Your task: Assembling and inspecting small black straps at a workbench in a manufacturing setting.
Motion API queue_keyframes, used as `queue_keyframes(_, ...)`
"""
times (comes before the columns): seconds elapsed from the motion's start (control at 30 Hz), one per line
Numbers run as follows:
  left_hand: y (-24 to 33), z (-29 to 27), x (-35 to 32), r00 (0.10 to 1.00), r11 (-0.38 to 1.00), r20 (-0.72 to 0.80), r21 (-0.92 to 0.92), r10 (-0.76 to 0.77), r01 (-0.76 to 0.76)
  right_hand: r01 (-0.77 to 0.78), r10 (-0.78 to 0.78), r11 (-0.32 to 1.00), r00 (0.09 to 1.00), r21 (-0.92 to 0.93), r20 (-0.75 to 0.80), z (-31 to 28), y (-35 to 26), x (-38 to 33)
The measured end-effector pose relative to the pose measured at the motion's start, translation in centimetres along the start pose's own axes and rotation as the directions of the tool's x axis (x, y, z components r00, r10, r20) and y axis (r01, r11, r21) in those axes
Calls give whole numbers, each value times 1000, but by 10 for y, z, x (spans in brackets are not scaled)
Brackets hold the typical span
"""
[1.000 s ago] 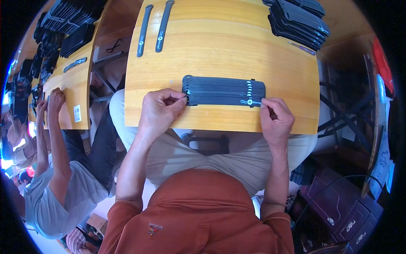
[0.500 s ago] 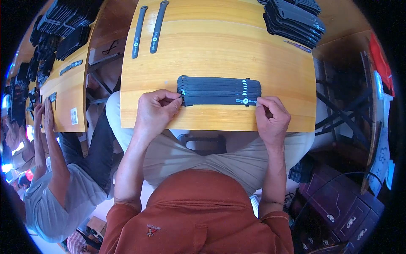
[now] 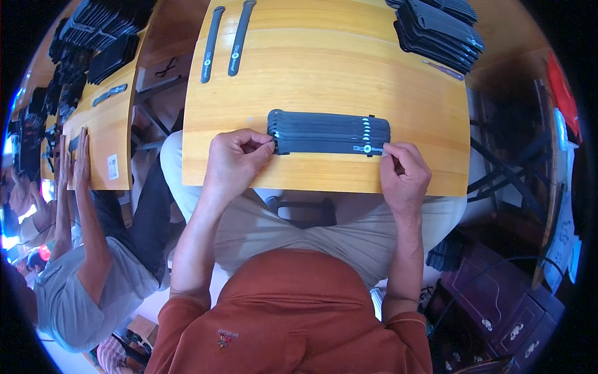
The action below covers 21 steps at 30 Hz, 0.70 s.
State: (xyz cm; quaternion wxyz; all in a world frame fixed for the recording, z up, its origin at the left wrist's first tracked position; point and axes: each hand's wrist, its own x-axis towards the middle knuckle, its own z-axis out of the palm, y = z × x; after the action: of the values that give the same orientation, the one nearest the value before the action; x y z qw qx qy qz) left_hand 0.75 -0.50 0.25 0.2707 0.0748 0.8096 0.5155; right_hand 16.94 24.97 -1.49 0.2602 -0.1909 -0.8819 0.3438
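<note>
Above the frame's centre, a layered row of flat dark-grey straps [image 3: 324,133] is pinched at its lower corners by the left hand [image 3: 237,160] and right hand [image 3: 406,171], presumably to keep it aligned. It is supported by the yellow wooden table [image 3: 324,75]

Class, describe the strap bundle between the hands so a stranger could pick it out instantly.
Find the wooden table at top centre. Near its front edge, between the left hand and the right hand, lies the strap bundle. Unlike the two straps in the table's far-left corner and the stack in its far-right, it shows a column of pale marks near its right end.
</note>
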Motion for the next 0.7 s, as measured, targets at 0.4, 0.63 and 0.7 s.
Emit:
queue_keyframes(0.4, -6, 0, 2, 998, 998, 2, 20, 58, -58, 80, -75, 988, 996, -129, 45, -4, -6, 3)
queue_keyframes(0.63, -6, -2, 1, 998, 997, 1, 47, 60, -60, 103, -85, 981, 990, -166, 112, -10, -8, 5)
queue_keyframes(0.7, -5, -1, 1, 997, 994, -6, 74, 81, -80, 111, -85, 975, 987, -195, 137, -12, -8, 5)
